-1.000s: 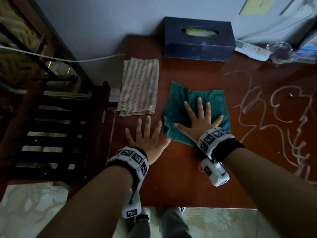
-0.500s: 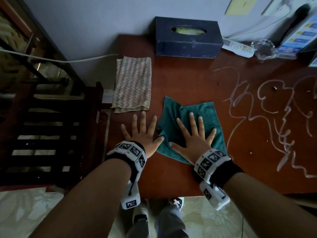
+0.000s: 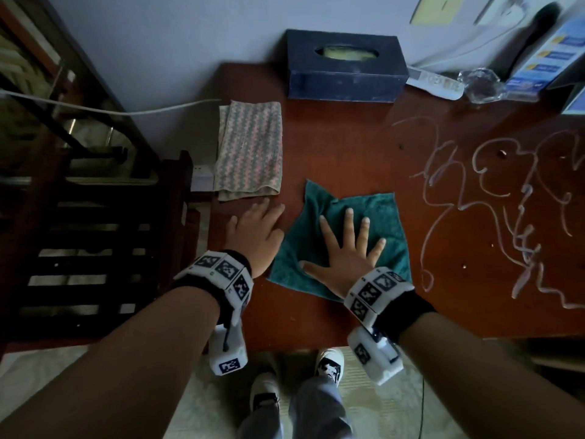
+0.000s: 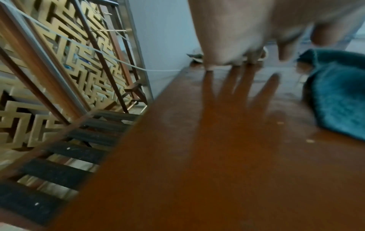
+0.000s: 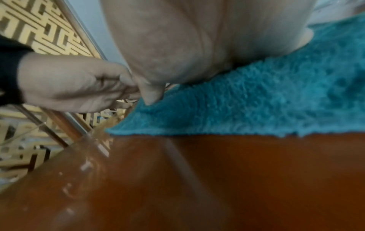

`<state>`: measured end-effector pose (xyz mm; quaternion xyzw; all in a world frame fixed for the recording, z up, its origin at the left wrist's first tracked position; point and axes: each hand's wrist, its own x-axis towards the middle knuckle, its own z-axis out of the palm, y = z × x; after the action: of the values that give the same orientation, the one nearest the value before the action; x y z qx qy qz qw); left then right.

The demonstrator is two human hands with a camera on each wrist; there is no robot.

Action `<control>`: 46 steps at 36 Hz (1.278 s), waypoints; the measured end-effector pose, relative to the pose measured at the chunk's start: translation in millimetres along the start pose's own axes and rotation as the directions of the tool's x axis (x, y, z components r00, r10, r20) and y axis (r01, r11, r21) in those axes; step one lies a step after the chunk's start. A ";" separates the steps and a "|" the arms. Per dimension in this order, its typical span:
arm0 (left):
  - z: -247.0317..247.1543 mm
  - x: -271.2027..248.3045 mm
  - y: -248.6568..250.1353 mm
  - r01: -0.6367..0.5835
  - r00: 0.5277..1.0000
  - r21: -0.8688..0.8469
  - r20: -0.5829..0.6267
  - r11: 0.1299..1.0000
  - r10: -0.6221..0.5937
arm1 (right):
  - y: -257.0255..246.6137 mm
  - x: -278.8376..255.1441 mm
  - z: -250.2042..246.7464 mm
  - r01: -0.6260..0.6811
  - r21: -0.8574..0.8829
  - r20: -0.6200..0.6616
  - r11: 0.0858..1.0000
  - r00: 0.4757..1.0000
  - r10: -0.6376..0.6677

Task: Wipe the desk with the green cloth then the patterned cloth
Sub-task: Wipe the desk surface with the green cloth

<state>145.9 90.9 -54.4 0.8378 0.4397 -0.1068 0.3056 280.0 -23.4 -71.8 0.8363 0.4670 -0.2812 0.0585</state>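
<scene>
Patterned cloth (image 3: 250,150) lies folded at the counter (image 3: 348,147) left edge. Left hand (image 3: 253,236) rests flat, fingers relaxed, holding nothing. Right hand (image 3: 345,251) presses spread fingers on green cloth (image 3: 389,217); only the head view shows the chalk scribbles (image 3: 493,198) further right.

Rumpled green cloth (image 3: 342,236) lies flat mid-desk (image 3: 348,147); folded patterned cloth (image 3: 250,147) near its left edge.

A: State the pose of the right hand (image 3: 346,253).

B: Palm down, fingers straight and spread, thumb out to the left; forearm extended forward, a white marker-printed wristband on the wrist.

A: And the left hand (image 3: 254,231)?

B: Palm down beside the right, fingers extended and closer together; blurred. Forearm extended, same wristband type.
</scene>
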 end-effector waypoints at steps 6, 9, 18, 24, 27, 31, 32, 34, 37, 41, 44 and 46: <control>-0.1 -9.9 -17.3 -0.070 0.997 -0.006 0.033 0.998 0.070 | -27.1 -5.0 4.4 0.000 0.033 0.036 0.999 0.999 -0.001; 1.2 -8.9 -16.2 -0.054 0.998 -0.040 0.031 0.998 0.055 | -32.2 -13.6 13.8 0.039 0.032 0.032 0.999 0.999 -0.040; 10.4 -4.4 -8.3 0.015 1.000 0.048 0.011 0.999 -0.016 | -18.7 -39.9 34.6 0.172 -0.018 0.011 0.985 0.985 -0.172; 11.6 -2.6 11.1 0.094 0.994 0.098 -0.068 0.991 -0.087 | 7.7 -45.6 32.8 0.245 -0.071 0.019 0.967 0.969 -0.244; 13.4 -1.8 23.8 0.095 0.995 0.122 -0.047 0.988 -0.090 | 22.1 -45.0 28.7 0.264 -0.089 0.025 0.960 0.965 -0.263; 18.9 5.0 36.0 0.126 0.988 0.157 0.067 0.980 -0.137 | 39.3 -39.8 22.4 0.283 -0.103 0.032 0.954 0.959 -0.281; 20.4 6.6 38.5 0.139 0.984 0.173 0.090 0.975 -0.157 | 43.1 -38.0 20.7 0.285 -0.104 0.032 0.953 0.959 -0.283; 23.2 8.8 42.6 0.163 0.974 0.197 0.124 0.967 -0.189 | 50.1 -34.3 17.3 0.283 -0.100 0.031 0.954 0.959 -0.281; 27.0 10.4 45.4 0.183 0.968 0.199 0.135 0.963 -0.212 | 60.7 -30.1 12.7 0.246 -0.087 0.017 0.965 0.969 -0.245; 31.7 10.9 45.2 0.186 0.970 0.185 0.123 0.965 -0.211 | 71.6 -31.8 11.1 0.156 -0.050 -0.018 0.987 0.987 -0.157; 32.8 11.1 45.4 0.189 0.969 0.186 0.124 0.964 -0.214 | 73.7 -34.7 12.0 0.094 -0.021 -0.044 0.995 0.994 -0.095; 31.9 10.7 44.5 0.186 0.969 0.176 0.131 0.967 -0.210 | 73.6 -35.3 12.2 0.053 0.004 -0.059 0.999 0.997 -0.052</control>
<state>190.8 59.8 -65.8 0.8013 0.4874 -0.2342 0.2560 320.5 -95.2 -75.5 0.8318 0.4896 -0.2591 0.0352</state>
